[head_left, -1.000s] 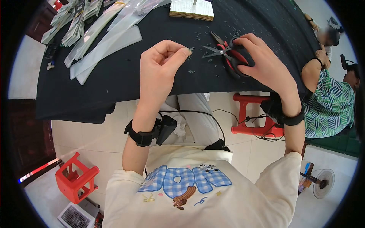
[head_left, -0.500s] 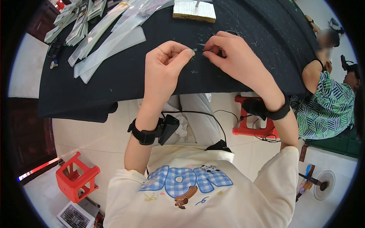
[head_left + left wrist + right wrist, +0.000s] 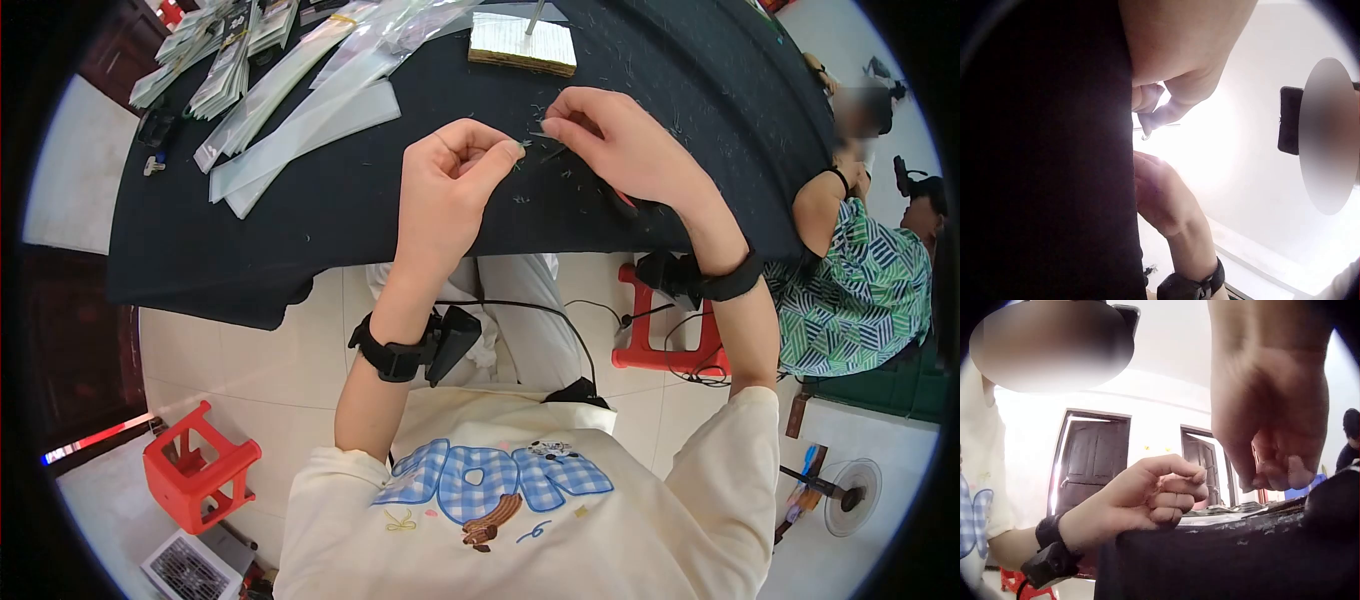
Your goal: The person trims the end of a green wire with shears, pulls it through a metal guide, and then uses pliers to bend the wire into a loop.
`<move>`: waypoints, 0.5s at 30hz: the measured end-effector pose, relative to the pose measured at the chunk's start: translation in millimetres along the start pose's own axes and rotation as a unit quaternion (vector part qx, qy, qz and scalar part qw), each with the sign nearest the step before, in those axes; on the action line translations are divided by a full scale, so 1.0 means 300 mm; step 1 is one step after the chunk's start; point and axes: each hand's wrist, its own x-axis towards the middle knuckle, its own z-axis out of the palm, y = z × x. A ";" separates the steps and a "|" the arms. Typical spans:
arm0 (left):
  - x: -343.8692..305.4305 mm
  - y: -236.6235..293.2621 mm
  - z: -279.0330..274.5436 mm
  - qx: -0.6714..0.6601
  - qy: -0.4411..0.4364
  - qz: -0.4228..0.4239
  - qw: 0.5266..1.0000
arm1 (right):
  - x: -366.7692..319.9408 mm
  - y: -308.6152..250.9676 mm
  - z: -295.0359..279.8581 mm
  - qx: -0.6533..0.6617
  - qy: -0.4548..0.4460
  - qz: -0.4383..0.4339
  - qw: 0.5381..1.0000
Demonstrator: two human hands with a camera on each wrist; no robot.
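My left hand [image 3: 448,195] pinches a tiny greenish piece [image 3: 523,147] between thumb and index fingertip, just above the black cloth. What kind of piece it is cannot be made out. Across from it, my right hand [image 3: 625,145] bends its fingers downward over the scissors [image 3: 553,155], whose blade tips point left toward the left hand. Under that palm a red and black handle [image 3: 622,203] of pliers shows in part. In the right wrist view the right hand [image 3: 1275,440] appears with curled fingers near the left hand [image 3: 1169,494]; I cannot tell whether it holds anything small.
Long clear plastic sleeves [image 3: 340,125] and bundled printed cards [image 3: 225,75] lie at the back left of the black-covered table [image 3: 270,240]. Farther back stands a white-topped block [image 3: 500,40] with a metal pin. Small green clippings are scattered about. Another person [image 3: 850,270] sits at the right.
My right hand has come off the scissors handles and moved left over the tools, close to the left hand. The left hand keeps its pinch. The head view has shifted slightly.
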 end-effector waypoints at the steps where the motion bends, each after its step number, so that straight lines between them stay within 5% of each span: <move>1: 0.000 -0.001 0.000 0.000 0.001 0.002 1.000 | 0.000 0.003 -0.006 -0.007 -0.002 0.012 1.000; 9: -0.002 -0.003 -0.005 -0.004 -0.004 0.012 1.000 | -0.006 -0.004 -0.004 -0.007 -0.054 -0.012 0.998; 11: -0.001 -0.013 -0.004 0.002 -0.005 0.022 1.000 | 0.001 0.008 -0.006 -0.019 0.041 -0.101 0.994; 13: -0.001 -0.022 -0.004 0.006 -0.003 0.031 1.000 | -0.005 -0.016 -0.058 -0.059 0.098 0.019 0.993; 15: 0.000 -0.024 -0.008 0.006 -0.009 0.029 1.000 | -0.012 0.053 -0.093 -0.170 0.154 -0.006 0.973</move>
